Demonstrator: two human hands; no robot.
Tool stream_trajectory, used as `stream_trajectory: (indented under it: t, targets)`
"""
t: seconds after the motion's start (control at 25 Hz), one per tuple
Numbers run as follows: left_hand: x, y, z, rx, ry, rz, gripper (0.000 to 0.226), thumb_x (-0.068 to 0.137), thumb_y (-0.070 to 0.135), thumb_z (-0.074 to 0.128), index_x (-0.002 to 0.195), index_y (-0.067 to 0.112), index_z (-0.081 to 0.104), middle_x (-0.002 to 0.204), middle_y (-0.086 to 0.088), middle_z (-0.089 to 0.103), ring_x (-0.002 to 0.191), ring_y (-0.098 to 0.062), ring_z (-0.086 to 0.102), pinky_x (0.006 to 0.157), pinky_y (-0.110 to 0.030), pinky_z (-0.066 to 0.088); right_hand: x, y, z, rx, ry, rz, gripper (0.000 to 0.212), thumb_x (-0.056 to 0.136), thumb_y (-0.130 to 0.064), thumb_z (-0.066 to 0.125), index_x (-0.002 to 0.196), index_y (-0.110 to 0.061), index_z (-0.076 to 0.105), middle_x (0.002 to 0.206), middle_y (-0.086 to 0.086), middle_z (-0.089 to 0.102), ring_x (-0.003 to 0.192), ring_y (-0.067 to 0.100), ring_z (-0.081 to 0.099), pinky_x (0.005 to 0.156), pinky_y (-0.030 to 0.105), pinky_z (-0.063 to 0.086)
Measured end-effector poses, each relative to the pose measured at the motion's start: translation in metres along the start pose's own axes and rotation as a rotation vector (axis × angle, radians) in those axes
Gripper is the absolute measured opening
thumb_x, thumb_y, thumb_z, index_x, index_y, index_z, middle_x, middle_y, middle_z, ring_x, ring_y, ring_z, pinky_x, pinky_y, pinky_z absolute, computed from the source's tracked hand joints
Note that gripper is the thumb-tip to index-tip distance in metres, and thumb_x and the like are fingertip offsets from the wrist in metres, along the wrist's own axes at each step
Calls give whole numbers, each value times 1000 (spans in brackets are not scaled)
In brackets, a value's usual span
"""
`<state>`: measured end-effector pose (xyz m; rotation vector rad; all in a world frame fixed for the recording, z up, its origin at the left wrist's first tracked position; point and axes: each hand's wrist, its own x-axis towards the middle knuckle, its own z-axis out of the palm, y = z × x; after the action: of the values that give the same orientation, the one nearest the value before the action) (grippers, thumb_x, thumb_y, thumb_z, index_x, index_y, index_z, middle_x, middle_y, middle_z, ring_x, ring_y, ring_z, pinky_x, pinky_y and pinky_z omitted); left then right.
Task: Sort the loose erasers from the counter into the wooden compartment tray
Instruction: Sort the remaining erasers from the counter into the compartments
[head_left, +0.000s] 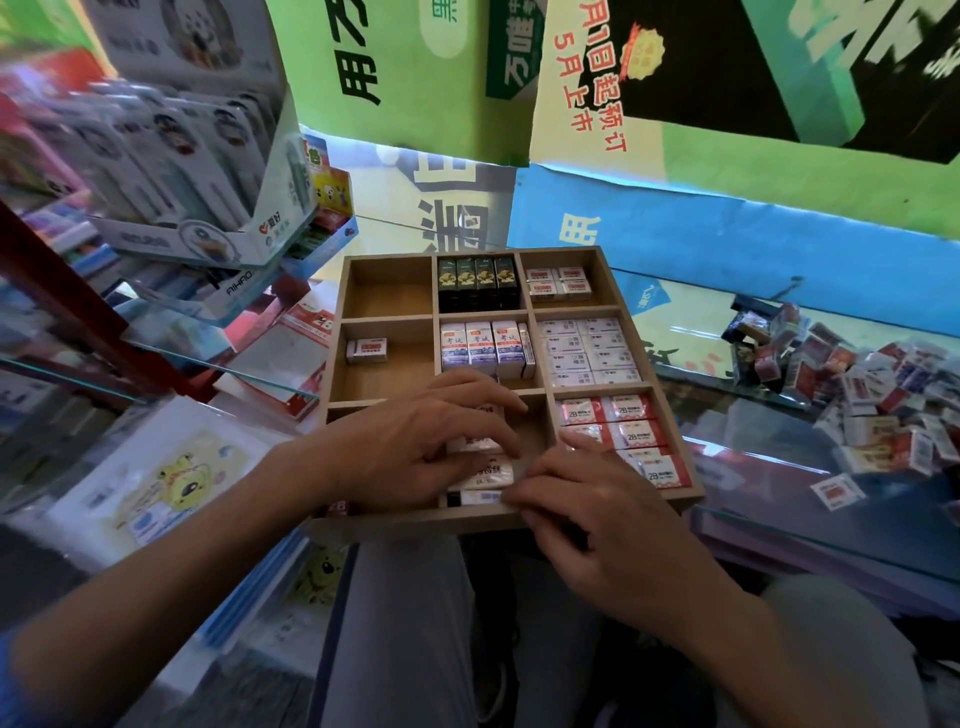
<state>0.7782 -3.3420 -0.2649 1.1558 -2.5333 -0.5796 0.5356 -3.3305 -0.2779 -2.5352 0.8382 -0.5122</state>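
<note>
Everything here is placed against the wooden compartment tray (511, 512), a three-by-three grid lying on the glass worktop (779, 415).

Left of the tray, a tilted display rack of packaged stationery (171, 156) leans over the glass. Inside the tray, the back-left cell is bare wood, and the middle-left cell holds a single white eraser (367, 349).

The left hand (415, 441) reaches over the tray's front-left cell, its fingers spread and bent down onto the white erasers (485, 470) stacked in the front-centre cell; it presses on them rather than wrapping around any. The centre column also carries black-wrapped erasers (478, 283) at the back and upright white-and-blue erasers (480, 347) in the middle cell.

The right hand (587, 514) lies over the tray's front rim, fingers extended, its fingertips (519, 496) touching the same front-centre erasers.

The tray's right column is filled: small white erasers at the back, flat white ones in the middle, red 2B erasers (631, 431) at the front.

Right of the tray, well apart from it, the loose erasers (872, 395) lie heaped on the worktop.
</note>
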Motion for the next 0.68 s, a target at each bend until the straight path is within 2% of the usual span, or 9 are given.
stream_trajectory:
  t: [0.08,0.2,0.32,0.44,0.6,0.68]
  targets:
    - [-6,-1,3,-22,59,-15,23,94,21,62,116,24,66,137,8,52,132,-7,42,109,-37,37,-1,-2,1,-63,19,-6,26,89,-29,52,108,-26,70,106,-13,66,105,2,54,112,34,32]
    - [-9,-1,5,-44,97,-20,20,93,24,61,112,22,68,136,8,54,131,-5,43,110,-33,36,0,-7,2,-26,-6,9,32,87,-27,50,114,-27,68,111,-16,67,113,2,53,116,33,24]
    - [-11,1,5,-72,114,-34,19,93,27,59,108,22,69,137,9,54,132,-3,43,110,-33,35,-3,-10,1,33,51,63,29,88,-23,53,114,-29,65,110,-17,65,115,-1,49,115,34,27]
    - [-16,2,5,-92,109,-59,18,94,23,59,108,24,68,141,11,51,136,-2,38,115,-33,27,-8,-12,2,40,175,175,25,85,-17,57,107,-29,61,101,-19,61,108,-3,49,114,36,30]
    - [-17,1,7,-72,103,-56,20,92,15,63,108,24,68,142,10,50,138,-2,35,117,-37,24,-8,-19,2,29,11,214,40,81,-17,53,118,-34,51,116,-14,58,119,-5,42,120,21,4]
    - [-17,2,7,-69,101,-56,20,92,15,62,108,25,68,142,11,50,139,-2,34,118,-41,24,-8,-20,-2,59,-41,234,44,81,-19,52,121,-38,46,119,-18,56,122,-7,41,121,24,3]
